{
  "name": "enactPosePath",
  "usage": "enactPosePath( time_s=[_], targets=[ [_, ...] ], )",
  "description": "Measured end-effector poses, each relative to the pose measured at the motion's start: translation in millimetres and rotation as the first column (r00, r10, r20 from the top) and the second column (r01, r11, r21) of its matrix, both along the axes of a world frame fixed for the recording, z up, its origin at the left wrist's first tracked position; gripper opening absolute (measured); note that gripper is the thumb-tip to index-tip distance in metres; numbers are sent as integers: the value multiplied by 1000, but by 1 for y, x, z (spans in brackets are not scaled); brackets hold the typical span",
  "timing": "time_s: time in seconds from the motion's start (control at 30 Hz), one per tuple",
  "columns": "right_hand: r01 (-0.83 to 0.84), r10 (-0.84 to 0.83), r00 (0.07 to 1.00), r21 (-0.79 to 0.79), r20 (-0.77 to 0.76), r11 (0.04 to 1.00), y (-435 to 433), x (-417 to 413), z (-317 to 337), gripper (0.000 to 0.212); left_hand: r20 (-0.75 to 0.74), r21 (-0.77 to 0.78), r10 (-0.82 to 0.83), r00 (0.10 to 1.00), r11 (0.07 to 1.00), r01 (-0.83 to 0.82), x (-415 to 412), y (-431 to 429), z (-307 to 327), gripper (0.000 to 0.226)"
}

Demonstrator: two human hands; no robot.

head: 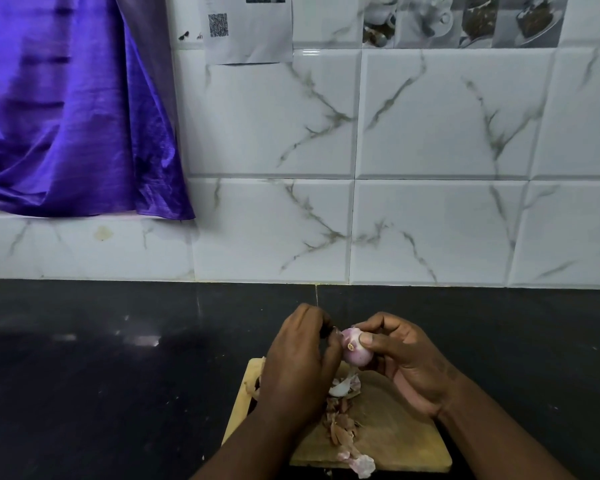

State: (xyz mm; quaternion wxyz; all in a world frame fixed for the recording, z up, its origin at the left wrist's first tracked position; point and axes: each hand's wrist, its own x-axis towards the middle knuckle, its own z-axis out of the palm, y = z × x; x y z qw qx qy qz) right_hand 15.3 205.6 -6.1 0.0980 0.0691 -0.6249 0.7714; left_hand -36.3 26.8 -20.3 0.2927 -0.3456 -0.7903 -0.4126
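Although the tiled wall (430,133) fills most of the view beyond both grips, we read it only as background: pale marbled tiles, with a purple curtain (66,116) hanging far to the left of the left grip (298,362) and a printed paper sheet (250,29) stuck high above it. Below the wall runs the dark, glossy worktop (118,393), which extends to either side of the grips. Directly beneath them, lying on the worktop, we see a wooden cutting board (395,438); the left grip covers the board's left part and the right grip (409,365) hangs over its right part.

The right grip is clenched round a small peeled onion (357,353), thumb laid across its front and fingers curled over its top and far side, so the onion is held clear above the board, between the two grips. The left grip is curled, back of the hand towards us, with its fingertips at the onion's left side; we cannot tell whether it pinches skin or merely touches.

Dry peelings (342,427) lie scattered on the board below and between the grips. A white fleshy scrap (340,388) lies just under the onion, and one pale scrap (362,465) overhangs the board's near edge.
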Motion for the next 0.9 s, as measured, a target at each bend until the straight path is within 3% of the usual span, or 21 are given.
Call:
enactPosePath(
  time_s=[0.1,0.33,0.47,0.53,0.67,0.77,0.9],
  targets=[
    [-42,41,999,-19,-10,999,0,2,1,58,76,16,52,996,998,-53,-5,-2,-1,15],
    [-117,117,993,-10,13,993,-1,3,1,58,157,-125,164,974,982,-145,-6,-6,0,24],
    [-151,151,988,-132,-15,980,6,6,5,58,182,-176,246,952,961,-214,-11,-14,0,18],
    [-146,146,989,-149,-7,978,7,7,6,55,163,-206,219,962,961,-183,-8,-16,2,11],
    [-104,105,994,-50,29,993,-1,6,5,28,95,-165,76,993,984,-60,-2,-15,5,13],
    [-41,43,998,-34,45,999,0,5,6,26,-29,-71,-28,999,997,25,1,-14,9,11],
    [-35,39,997,-59,67,998,3,5,5,25,-186,-97,-98,978,992,81,1,-12,7,22]
  ],
)
